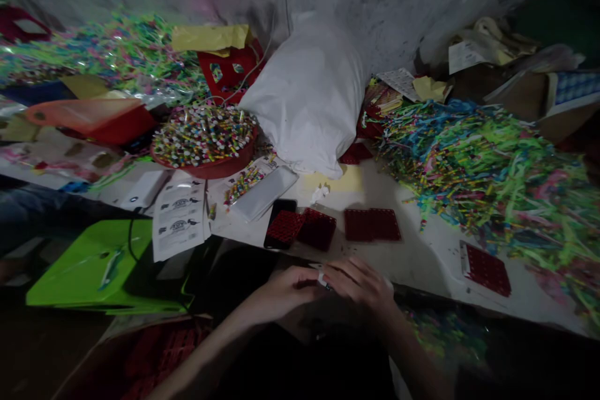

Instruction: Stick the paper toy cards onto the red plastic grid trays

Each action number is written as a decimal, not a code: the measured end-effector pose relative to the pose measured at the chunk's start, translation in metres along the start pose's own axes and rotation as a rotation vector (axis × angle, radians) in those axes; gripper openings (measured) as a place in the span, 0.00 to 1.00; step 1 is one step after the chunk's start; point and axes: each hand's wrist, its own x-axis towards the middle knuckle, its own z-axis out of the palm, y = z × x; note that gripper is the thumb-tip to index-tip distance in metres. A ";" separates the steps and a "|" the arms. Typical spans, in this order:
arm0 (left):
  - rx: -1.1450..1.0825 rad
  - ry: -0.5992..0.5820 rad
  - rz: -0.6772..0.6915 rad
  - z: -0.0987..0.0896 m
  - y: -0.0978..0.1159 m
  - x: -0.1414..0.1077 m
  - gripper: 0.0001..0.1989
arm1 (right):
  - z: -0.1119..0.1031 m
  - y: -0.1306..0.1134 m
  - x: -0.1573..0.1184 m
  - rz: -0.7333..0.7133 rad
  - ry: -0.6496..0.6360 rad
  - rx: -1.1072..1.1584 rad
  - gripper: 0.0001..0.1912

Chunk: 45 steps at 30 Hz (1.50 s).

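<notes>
My left hand and my right hand meet at the front edge of the table, fingers bent. Between their fingertips is a small white piece with dark marks, mostly covered, so its kind cannot be made out. Both hands are closed on it. Just beyond them lie dark red perforated squares: one square beside a black phone, and a pair of overlapping squares to the right. A crumpled white scrap rests on yellow paper behind these.
A full white sack stands against the wall. To its left is a red basin heaped with small beaded sticks. Colourful stringy pieces pile up at right. A green folding stool and printed sheets are at left.
</notes>
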 end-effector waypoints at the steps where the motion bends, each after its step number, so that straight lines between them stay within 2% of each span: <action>1: 0.028 -0.007 0.017 0.001 0.000 0.001 0.13 | 0.002 0.001 -0.002 0.006 -0.028 0.036 0.13; 3: 0.094 -0.010 0.041 0.002 -0.001 0.001 0.13 | 0.008 0.002 -0.007 0.044 -0.051 0.108 0.12; 6: 0.194 -0.005 0.038 0.005 -0.003 0.002 0.15 | 0.014 -0.001 -0.012 0.167 -0.012 0.189 0.09; 12: 0.311 0.016 -0.004 0.008 -0.010 0.006 0.17 | 0.012 -0.006 -0.014 0.367 0.054 0.377 0.08; 18: 0.302 -0.025 -0.012 0.011 -0.006 0.009 0.18 | 0.019 -0.001 -0.022 0.334 0.120 0.408 0.03; 24: 0.327 0.006 -0.042 0.016 -0.008 0.016 0.22 | 0.022 0.000 -0.025 0.339 0.114 0.367 0.06; 32: 0.369 0.005 -0.080 0.015 -0.010 0.016 0.14 | 0.025 -0.003 -0.029 0.709 0.156 0.593 0.10; 35: 0.388 0.032 -0.081 0.016 -0.007 0.016 0.13 | 0.023 -0.001 -0.030 0.686 0.166 0.652 0.08; 38: 0.392 0.056 -0.100 0.017 -0.006 0.018 0.14 | 0.022 0.000 -0.032 0.605 0.173 0.627 0.03; 41: 0.425 0.062 -0.096 0.017 -0.007 0.021 0.12 | 0.023 0.001 -0.034 0.593 0.180 0.598 0.00; 45: 0.457 0.071 -0.092 0.018 -0.010 0.023 0.10 | 0.026 -0.001 -0.035 0.619 0.185 0.569 0.03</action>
